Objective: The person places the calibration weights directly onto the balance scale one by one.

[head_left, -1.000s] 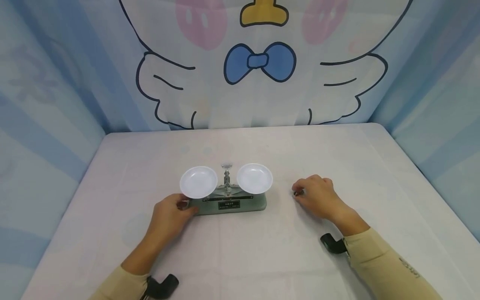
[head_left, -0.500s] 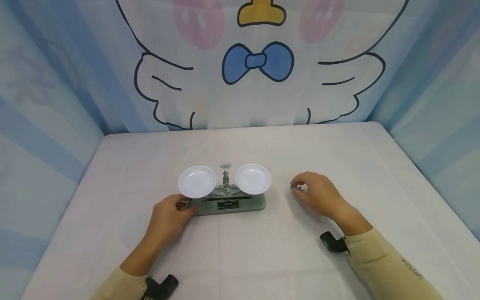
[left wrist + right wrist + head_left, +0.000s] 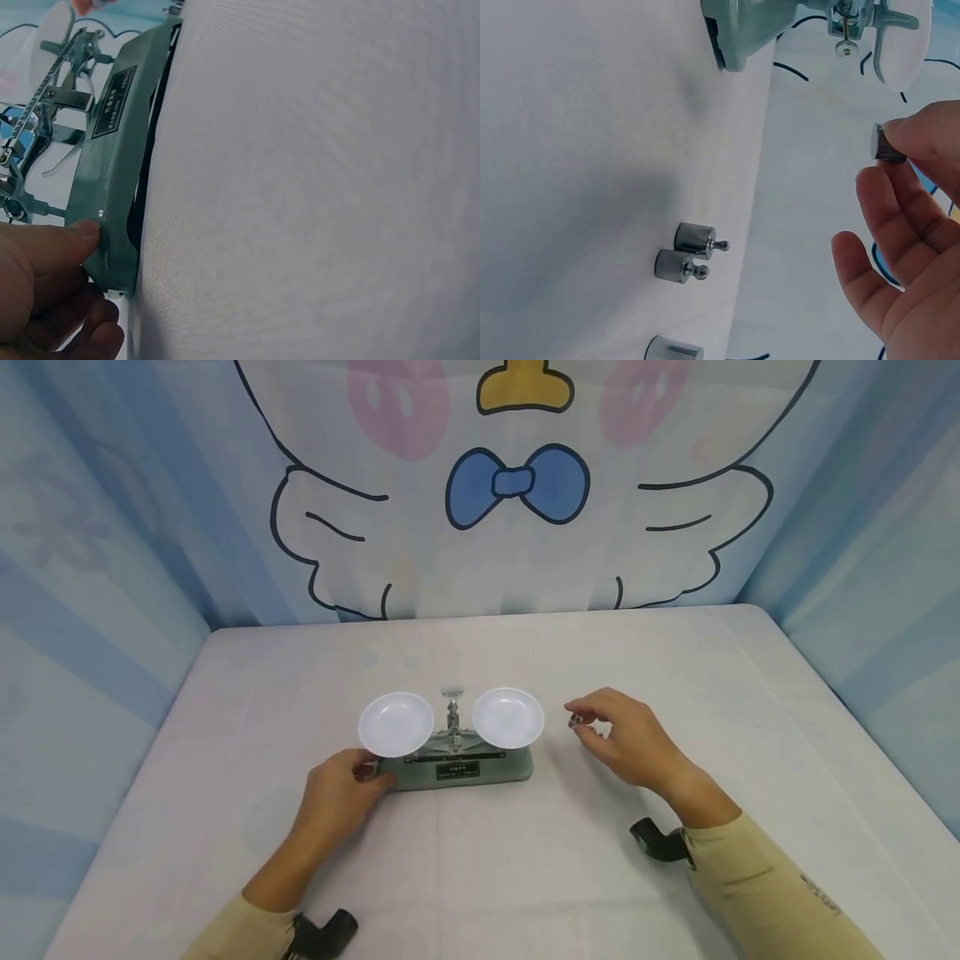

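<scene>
A green balance scale [image 3: 457,769] with two white pans stands on the table. My left hand [image 3: 339,792] holds the left end of its base; in the left wrist view the thumb [image 3: 60,244] lies on the front face and the fingers curl by the end. To the right of the scale, my right hand [image 3: 633,739] pinches a small metal weight [image 3: 886,145] between thumb and fingers, raised off the table. Both pans, the left pan [image 3: 396,725] and the right pan [image 3: 509,718], hold nothing. Two knobbed metal weights [image 3: 694,240] stand below the right hand.
Another metal weight [image 3: 673,349] is partly cut off at the bottom of the right wrist view. A white cloth covers the table [image 3: 510,868]. A printed curtain [image 3: 517,560] hangs behind it, with blue curtains at both sides.
The right hand has lifted the weight off the table and moved it left and away from me, closer to the right pan. The left hand and the balance scale have stayed put.
</scene>
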`<state>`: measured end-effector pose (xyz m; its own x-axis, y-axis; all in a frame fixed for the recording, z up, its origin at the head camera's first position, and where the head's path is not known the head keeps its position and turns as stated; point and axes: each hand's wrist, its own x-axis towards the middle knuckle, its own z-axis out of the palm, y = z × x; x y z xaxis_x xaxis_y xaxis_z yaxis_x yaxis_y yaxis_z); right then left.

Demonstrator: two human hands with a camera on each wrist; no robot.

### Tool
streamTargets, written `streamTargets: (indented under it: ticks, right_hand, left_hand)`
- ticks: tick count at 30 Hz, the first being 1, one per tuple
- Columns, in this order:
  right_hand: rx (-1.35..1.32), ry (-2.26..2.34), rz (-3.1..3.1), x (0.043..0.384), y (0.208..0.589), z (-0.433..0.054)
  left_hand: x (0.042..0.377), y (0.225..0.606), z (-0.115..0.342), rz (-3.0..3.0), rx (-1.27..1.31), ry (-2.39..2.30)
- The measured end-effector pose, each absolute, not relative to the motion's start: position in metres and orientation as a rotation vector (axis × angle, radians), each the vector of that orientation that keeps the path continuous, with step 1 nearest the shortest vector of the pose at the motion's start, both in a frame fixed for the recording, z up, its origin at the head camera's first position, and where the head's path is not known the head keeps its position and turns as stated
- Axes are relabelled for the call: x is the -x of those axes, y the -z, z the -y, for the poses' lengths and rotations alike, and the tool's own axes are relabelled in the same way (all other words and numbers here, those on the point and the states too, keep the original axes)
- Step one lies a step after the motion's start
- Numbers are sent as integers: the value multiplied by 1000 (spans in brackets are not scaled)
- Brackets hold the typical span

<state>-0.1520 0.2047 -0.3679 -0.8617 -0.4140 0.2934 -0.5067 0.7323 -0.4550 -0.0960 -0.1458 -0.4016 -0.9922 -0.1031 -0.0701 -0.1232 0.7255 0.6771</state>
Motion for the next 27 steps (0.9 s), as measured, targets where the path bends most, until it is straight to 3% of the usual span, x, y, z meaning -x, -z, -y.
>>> streamTargets:
  ticks: [16, 27]
  right_hand:
    - [-791, -882, 2683, 159, 342, -172]
    - [-800, -970, 2738, 171, 344, -142]
  left_hand:
    - [97, 404, 148, -2882, 164, -1161]
    - [97, 403, 148, -2864, 183, -1182]
